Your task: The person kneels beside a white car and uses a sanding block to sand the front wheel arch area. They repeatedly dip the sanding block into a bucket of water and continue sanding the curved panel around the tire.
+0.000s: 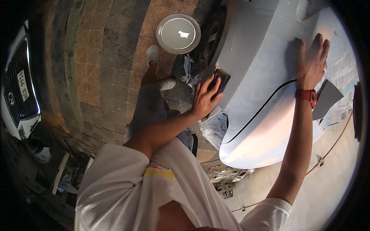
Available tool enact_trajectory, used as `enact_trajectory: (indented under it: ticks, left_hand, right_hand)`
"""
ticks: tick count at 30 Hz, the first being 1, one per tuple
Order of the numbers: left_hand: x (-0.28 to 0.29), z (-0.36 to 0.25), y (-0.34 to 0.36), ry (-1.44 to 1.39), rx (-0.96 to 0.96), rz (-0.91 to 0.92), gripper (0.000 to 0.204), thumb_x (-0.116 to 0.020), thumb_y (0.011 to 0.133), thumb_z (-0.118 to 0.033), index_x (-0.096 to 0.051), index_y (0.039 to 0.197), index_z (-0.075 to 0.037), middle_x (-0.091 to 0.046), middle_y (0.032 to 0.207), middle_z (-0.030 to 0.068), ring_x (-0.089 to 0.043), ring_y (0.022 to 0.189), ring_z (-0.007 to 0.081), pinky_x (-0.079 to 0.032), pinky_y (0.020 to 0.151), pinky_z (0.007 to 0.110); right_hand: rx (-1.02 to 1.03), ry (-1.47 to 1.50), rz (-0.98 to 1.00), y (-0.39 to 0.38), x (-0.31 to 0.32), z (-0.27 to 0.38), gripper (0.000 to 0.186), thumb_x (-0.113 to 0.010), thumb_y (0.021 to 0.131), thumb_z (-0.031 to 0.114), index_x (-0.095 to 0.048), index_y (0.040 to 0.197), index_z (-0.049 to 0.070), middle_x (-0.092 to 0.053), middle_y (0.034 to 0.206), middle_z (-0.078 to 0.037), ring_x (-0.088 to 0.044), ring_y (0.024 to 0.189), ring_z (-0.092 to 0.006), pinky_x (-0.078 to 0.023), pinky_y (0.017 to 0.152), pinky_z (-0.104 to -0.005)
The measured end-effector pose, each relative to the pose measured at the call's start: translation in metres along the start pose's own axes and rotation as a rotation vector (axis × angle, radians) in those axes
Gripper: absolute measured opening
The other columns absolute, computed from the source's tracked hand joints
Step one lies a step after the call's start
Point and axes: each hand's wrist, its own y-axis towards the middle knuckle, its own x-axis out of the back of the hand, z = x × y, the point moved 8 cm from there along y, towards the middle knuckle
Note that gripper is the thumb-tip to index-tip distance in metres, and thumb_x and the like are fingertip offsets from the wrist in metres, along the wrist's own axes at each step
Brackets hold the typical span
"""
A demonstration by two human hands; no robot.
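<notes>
A grey car body panel (pixel 262 65), patched with pale primer, stretches in front of me, with a dark curved seam across it. My left hand (pixel 206 98) presses a dark rectangular sanding block (pixel 222 80) against the panel's edge by the wheel arch, fingers bent over it. The block's underside is hidden. Farther right, my right hand (pixel 311 63) lies on the panel's upper surface with fingers spread, holding nothing. A red watch (pixel 307 97) is on that wrist. Beside it a dark grey sheet (pixel 327 100) rests on the masking paper.
A round tub of cloudy liquid (pixel 178 34) stands on the patterned tile floor (pixel 111 50), close to the wheel (pixel 210 36). Plastic sheeting (pixel 215 129) hangs below the panel. Another car (pixel 22 84) is at the far left. A cable (pixel 335 142) runs along the right.
</notes>
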Motion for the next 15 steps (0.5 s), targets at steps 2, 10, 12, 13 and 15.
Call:
enact_trajectory:
  ticks: [2, 10, 12, 13, 15]
  left_hand:
    - [-0.003, 0.005, -0.01, 0.025, -0.029, 0.019, 0.064, -0.071, 0.102, -0.029, -0.053, 0.161, -0.012, -0.051, 0.159, 0.0231, -0.052, 0.14, 0.0441, -0.037, 0.119, 0.057]
    - [0.01, 0.021, 0.115, 0.044, -0.055, -0.086, 0.057, -0.069, 0.104, -0.031, -0.058, 0.156, -0.009, -0.054, 0.155, 0.0231, -0.053, 0.141, 0.04, -0.036, 0.119, 0.056]
    - [0.005, 0.006, 0.027, 0.048, -0.046, -0.009, 0.058, -0.068, 0.105, -0.028, -0.057, 0.157, -0.008, -0.05, 0.16, 0.0235, -0.052, 0.143, 0.0394, -0.037, 0.118, 0.055]
    - [0.005, 0.004, -0.015, 0.031, -0.039, 0.042, 0.058, -0.067, 0.105, -0.027, -0.056, 0.158, -0.008, -0.048, 0.162, 0.0237, -0.052, 0.144, 0.0389, -0.037, 0.118, 0.055]
    - [0.006, 0.011, -0.058, -0.015, -0.035, 0.087, 0.058, -0.066, 0.105, -0.026, -0.054, 0.159, -0.007, -0.047, 0.163, 0.0244, -0.051, 0.145, 0.0403, -0.037, 0.118, 0.054]
  right_hand:
    - [0.001, 0.001, -0.008, 0.001, 0.0, 0.0, 0.069, -0.059, 0.102, 0.063, -0.049, 0.159, 0.025, -0.046, 0.167, -0.015, -0.062, 0.131, -0.0494, -0.056, 0.101, -0.0603]
    - [0.019, 0.009, -0.008, 0.004, -0.004, 0.007, 0.071, -0.055, 0.102, 0.066, -0.048, 0.16, 0.025, -0.045, 0.168, -0.015, -0.061, 0.134, -0.0495, -0.055, 0.103, -0.0594]
    - [0.007, 0.015, -0.013, 0.003, -0.004, 0.004, 0.071, -0.055, 0.102, 0.066, -0.048, 0.16, 0.026, -0.045, 0.168, -0.015, -0.061, 0.134, -0.0494, -0.055, 0.103, -0.059]
    - [-0.003, 0.01, -0.011, 0.0, -0.002, 0.001, 0.071, -0.055, 0.103, 0.066, -0.048, 0.16, 0.026, -0.045, 0.168, -0.015, -0.061, 0.134, -0.0494, -0.055, 0.104, -0.0588]
    - [0.007, 0.009, -0.018, 0.001, 0.0, 0.001, 0.07, -0.055, 0.103, 0.067, -0.048, 0.159, 0.026, -0.045, 0.168, -0.015, -0.061, 0.133, -0.0496, -0.055, 0.103, -0.0587]
